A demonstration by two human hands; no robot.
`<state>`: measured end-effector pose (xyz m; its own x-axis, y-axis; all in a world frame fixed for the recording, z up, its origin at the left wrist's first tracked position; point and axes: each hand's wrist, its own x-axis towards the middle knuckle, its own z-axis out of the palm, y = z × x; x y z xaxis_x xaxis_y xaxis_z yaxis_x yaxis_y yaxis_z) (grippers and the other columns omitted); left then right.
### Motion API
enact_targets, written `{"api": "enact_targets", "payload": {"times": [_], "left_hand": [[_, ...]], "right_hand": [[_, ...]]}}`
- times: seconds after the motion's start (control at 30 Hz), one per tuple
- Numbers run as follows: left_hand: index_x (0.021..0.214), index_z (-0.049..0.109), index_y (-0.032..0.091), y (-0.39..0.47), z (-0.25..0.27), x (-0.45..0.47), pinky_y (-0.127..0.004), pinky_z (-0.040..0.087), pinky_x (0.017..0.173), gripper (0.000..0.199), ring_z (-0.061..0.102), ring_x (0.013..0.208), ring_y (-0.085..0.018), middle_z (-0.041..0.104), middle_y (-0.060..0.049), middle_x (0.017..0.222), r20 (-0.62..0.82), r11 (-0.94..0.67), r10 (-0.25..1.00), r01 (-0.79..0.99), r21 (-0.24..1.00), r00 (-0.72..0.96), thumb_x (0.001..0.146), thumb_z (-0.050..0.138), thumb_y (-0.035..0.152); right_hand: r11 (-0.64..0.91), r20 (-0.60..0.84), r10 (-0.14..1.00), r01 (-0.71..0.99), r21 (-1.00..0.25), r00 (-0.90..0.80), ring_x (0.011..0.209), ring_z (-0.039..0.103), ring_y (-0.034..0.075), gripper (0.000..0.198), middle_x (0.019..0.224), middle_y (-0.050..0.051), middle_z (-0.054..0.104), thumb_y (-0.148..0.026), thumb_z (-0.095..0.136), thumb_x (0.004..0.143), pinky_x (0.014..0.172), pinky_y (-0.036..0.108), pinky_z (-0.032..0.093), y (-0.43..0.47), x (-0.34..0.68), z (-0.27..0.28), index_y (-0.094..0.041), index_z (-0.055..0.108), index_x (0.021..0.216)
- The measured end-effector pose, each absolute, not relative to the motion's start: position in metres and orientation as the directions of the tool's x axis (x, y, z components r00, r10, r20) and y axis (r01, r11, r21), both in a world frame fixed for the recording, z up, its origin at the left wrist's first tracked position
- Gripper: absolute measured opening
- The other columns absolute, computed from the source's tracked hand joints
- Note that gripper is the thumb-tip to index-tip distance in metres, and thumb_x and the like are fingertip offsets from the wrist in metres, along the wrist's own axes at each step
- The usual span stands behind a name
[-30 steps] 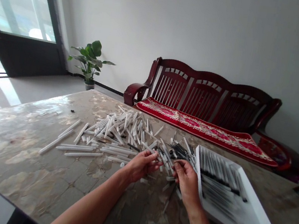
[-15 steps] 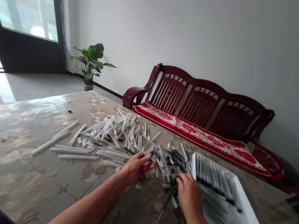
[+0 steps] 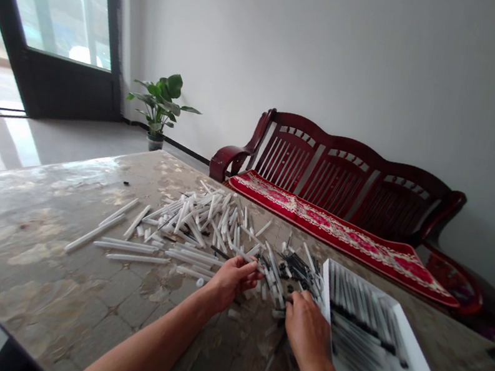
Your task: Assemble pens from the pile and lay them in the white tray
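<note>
My left hand (image 3: 234,279) is closed, thumb and fingers pinching a slim white pen barrel (image 3: 243,254) over the middle of the table. To its right, my right hand (image 3: 307,322) reaches down with bent fingers pressed together at the edge of some small black pen parts (image 3: 297,268). Whatever lies between those fingertips is hidden. Beyond my left hand spreads a big heap of white pen barrels (image 3: 205,213). Several more barrels (image 3: 126,247) lie in loose rows to its left. A white box (image 3: 429,361) beside my right hand holds rows of clear pens with black ends (image 3: 365,303).
The patterned tabletop (image 3: 19,242) carries everything. One small black piece (image 3: 126,183) lies alone toward the far left. Behind the table stand a red wooden bench (image 3: 336,168) with a red cushion (image 3: 339,232) and a potted plant (image 3: 160,107). A glass door (image 3: 66,22) is at left.
My view has shifted slightly left, so the scene sits further right. My left hand keeps its pinch on the pen barrel. My right fingertips have moved slightly left relative to the box.
</note>
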<state>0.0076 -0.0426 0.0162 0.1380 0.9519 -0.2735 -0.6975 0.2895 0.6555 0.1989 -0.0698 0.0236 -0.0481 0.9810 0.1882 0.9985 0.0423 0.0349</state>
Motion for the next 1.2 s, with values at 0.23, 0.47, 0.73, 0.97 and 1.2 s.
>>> {"api": "enact_targets", "payload": {"times": [0.23, 0.47, 0.73, 0.97, 1.2], "left_hand": [[0.086, 0.058, 0.015, -0.043, 0.017, 0.009, -0.019, 0.055, 0.056, 0.02, 0.069, 0.061, -0.012, 0.071, -0.003, 0.072, -0.278, 0.309, 0.947, -0.695, 0.65, 0.161, 0.076, 0.075, 0.013], [0.084, 0.059, 0.015, -0.043, 0.017, 0.009, -0.019, 0.055, 0.056, 0.02, 0.07, 0.062, -0.013, 0.071, -0.003, 0.072, -0.277, 0.311, 0.946, -0.699, 0.644, 0.166, 0.075, 0.077, 0.014], [0.083, 0.06, 0.014, -0.043, 0.018, 0.009, -0.018, 0.057, 0.058, 0.018, 0.07, 0.06, -0.012, 0.07, -0.002, 0.07, -0.296, 0.3, 0.946, -0.715, 0.632, 0.136, 0.076, 0.076, 0.013], [0.081, 0.061, 0.013, -0.048, 0.018, 0.017, -0.019, 0.059, 0.062, 0.014, 0.072, 0.064, -0.013, 0.071, -0.002, 0.068, -0.32, 0.359, 0.926, -0.734, 0.577, 0.201, 0.077, 0.074, 0.008], [0.079, 0.064, 0.012, -0.051, 0.018, 0.018, -0.02, 0.059, 0.065, 0.014, 0.072, 0.066, -0.014, 0.072, -0.004, 0.071, -0.284, 0.36, 0.93, -0.735, 0.574, 0.233, 0.074, 0.077, 0.008]], "right_hand": [[0.084, 0.24, 0.968, 0.995, -0.05, -0.07, 0.091, 0.068, 0.019, 0.018, 0.095, 0.005, 0.071, -0.016, 0.049, 0.095, 0.071, 0.026, 0.041, -0.07, 0.201, 0.015, -0.021, 0.066, 0.092], [0.085, 0.169, 0.982, 0.996, -0.008, -0.082, 0.093, 0.068, 0.02, 0.021, 0.098, 0.008, 0.071, -0.009, 0.05, 0.09, 0.074, 0.027, 0.043, -0.065, 0.198, 0.014, -0.019, 0.068, 0.092], [0.099, 0.313, 0.949, 0.975, -0.199, -0.033, 0.089, 0.068, 0.025, 0.023, 0.095, 0.013, 0.07, -0.01, 0.046, 0.088, 0.075, 0.032, 0.047, -0.062, 0.197, 0.009, -0.016, 0.067, 0.094], [0.177, 0.248, 0.947, 0.311, -0.934, 0.205, 0.068, 0.067, 0.022, 0.032, 0.081, 0.006, 0.072, -0.048, 0.059, 0.082, 0.061, 0.033, 0.056, -0.063, 0.178, 0.006, -0.02, 0.068, 0.094], [0.13, 0.134, 0.955, 0.033, -0.991, 0.266, 0.067, 0.068, 0.022, 0.038, 0.078, 0.005, 0.074, -0.052, 0.073, 0.068, 0.054, 0.03, 0.055, -0.067, 0.157, 0.008, -0.019, 0.07, 0.087]]}}
